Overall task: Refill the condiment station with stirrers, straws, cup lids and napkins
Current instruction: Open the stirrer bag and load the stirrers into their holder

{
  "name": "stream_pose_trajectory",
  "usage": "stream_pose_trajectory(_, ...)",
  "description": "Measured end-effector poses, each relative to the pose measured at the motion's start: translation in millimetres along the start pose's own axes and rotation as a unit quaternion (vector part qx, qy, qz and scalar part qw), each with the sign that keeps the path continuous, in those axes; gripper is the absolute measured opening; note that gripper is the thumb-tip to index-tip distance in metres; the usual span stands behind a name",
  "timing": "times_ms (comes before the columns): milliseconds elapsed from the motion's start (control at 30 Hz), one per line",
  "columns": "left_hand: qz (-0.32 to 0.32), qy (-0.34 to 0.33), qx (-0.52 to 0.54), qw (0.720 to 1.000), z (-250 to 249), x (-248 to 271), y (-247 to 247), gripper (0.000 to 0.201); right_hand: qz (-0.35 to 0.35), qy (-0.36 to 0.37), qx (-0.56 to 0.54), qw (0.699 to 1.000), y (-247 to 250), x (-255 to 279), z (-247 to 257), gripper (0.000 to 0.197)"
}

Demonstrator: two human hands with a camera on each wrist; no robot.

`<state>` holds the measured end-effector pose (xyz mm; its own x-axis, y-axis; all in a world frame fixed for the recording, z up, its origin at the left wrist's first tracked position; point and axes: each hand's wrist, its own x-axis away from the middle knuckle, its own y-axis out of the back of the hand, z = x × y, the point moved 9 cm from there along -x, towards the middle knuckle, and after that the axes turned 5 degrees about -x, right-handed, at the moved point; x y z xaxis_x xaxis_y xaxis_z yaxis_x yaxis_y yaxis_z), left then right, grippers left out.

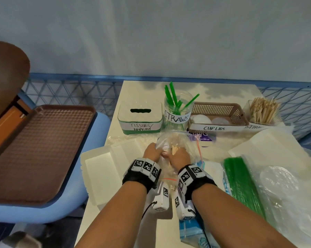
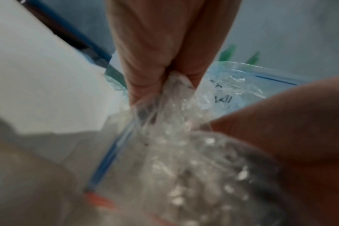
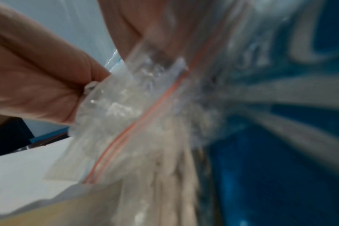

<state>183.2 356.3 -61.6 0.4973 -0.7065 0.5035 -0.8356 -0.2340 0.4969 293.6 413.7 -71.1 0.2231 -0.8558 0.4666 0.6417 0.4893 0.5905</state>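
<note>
Both hands hold a clear zip bag (image 1: 174,140) with a red seal line, low over the table in front of the station. My left hand (image 1: 153,151) pinches the crumpled plastic (image 2: 172,97) between thumb and fingers (image 2: 143,82). My right hand (image 1: 178,155) grips the same bag (image 3: 126,97) beside it. Pale wooden stirrers (image 3: 174,175) show blurred inside the bag. The stirrer holder (image 1: 263,111) stands at the far right of the row, holding several sticks.
A row stands at the back: tissue box (image 1: 139,119), straws jar (image 1: 177,111), cup-lid basket (image 1: 219,111). Right of my hands lie bagged green straws (image 1: 240,185), bagged lids (image 1: 280,181) and white napkins (image 1: 269,145). An open white foam box (image 1: 101,167) lies left; a brown tray (image 1: 38,149) sits on a chair.
</note>
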Motion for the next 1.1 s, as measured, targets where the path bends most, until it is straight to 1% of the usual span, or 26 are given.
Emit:
stream_pose_trajectory(33,0.004,0.017,0.022,1.000,2.2,-1.7,-1.2,0.042,0.000,-0.002,-0.005,1.000,1.8,0.6,-0.3,0.060)
stream_pose_trajectory(133,0.022,0.059,0.070,0.996,3.8,0.0,-5.7,0.040,0.001,-0.013,-0.012,1.000,7.5,2.2,-1.5,0.058)
stream_pose_trajectory(167,0.030,0.065,0.083,0.994,3.2,-0.1,-7.8,0.042,-0.001,-0.017,-0.014,1.000,9.5,1.6,-2.4,0.057)
stream_pose_trajectory(233,0.054,0.066,0.076,0.993,-1.3,1.4,-12.8,0.044,-0.002,-0.009,-0.024,1.000,12.3,3.4,-0.3,0.053)
stream_pose_trajectory(333,0.076,0.042,0.062,0.994,-11.2,4.7,-15.5,0.032,-0.007,0.008,-0.051,0.999,14.7,3.1,2.7,0.050)
stream_pose_trajectory(367,0.077,0.033,0.065,0.994,-12.6,2.9,-15.6,0.027,-0.011,0.019,-0.059,0.998,17.4,2.7,3.3,0.045)
stream_pose_trajectory(433,0.076,0.012,0.061,0.995,-16.2,1.4,-12.7,0.022,-0.015,0.032,-0.078,0.996,23.6,3.8,5.6,0.019)
stream_pose_trajectory(467,0.074,0.001,0.055,0.996,-19.4,2.7,-10.4,0.024,-0.019,0.030,-0.087,0.996,27.4,5.2,6.4,0.011)
stream_pose_trajectory(533,0.082,-0.044,0.060,0.994,-30.6,5.8,-9.1,0.023,-0.024,0.039,-0.092,0.995,32.6,7.1,9.0,0.012)
stream_pose_trajectory(567,0.088,-0.079,0.067,0.991,-39.0,8.3,-9.1,0.032,-0.027,0.045,-0.092,0.994,33.4,7.2,10.8,0.017)
stream_pose_trajectory(600,0.085,-0.112,0.062,0.988,-47.6,11.7,-7.0,0.051,-0.027,0.047,-0.092,0.994,33.1,8.6,13.0,0.019)
stream_pose_trajectory(633,0.065,-0.146,0.038,0.986,-56.7,15.0,-2.9,0.067,-0.026,0.055,-0.096,0.994,32.9,8.6,15.6,0.020)
stream_pose_trajectory(667,0.021,-0.181,-0.004,0.983,-66.9,18.3,4.4,0.072,-0.020,0.058,-0.099,0.993,31.6,9.7,16.6,0.020)
stream_pose_trajectory(700,-0.033,-0.223,-0.048,0.973,-78.6,22.0,13.2,0.068,-0.018,0.068,-0.101,0.992,31.1,9.9,17.8,0.019)
stream_pose_trajectory(733,-0.080,-0.256,-0.088,0.959,-90.5,27.2,21.1,0.060,-0.016,0.075,-0.096,0.992,30.2,11.6,18.9,0.019)
stream_pose_trajectory(767,-0.113,-0.281,-0.116,0.946,-101.3,32.2,26.9,0.050,-0.017,0.086,-0.092,0.992,30.7,14.4,20.8,0.019)
stream_pose_trajectory(800,-0.128,-0.297,-0.130,0.937,-109.9,35.6,30.0,0.040,-0.019,0.094,-0.094,0.991,31.5,17.4,22.0,0.020)
stream_pose_trajectory(833,-0.132,-0.309,-0.135,0.932,-116.8,37.5,31.3,0.033,-0.022,0.102,-0.101,0.989,32.6,20.1,23.0,0.022)
stream_pose_trajectory(900,-0.144,-0.321,-0.145,0.925,-125.6,38.9,31.7,0.027,-0.020,0.117,-0.115,0.986,34.5,25.2,26.7,0.023)
stream_pose_trajectory(967,-0.178,-0.329,-0.149,0.915,-131.7,43.4,35.8,0.025,-0.014,0.132,-0.120,0.984,36.6,28.6,31.3,0.024)
stream_pose_trajectory(1100,-0.255,-0.323,-0.094,0.906,-134.1,48.2,53.7,0.015,0.001,0.154,-0.122,0.981,41.4,34.1,37.7,0.026)
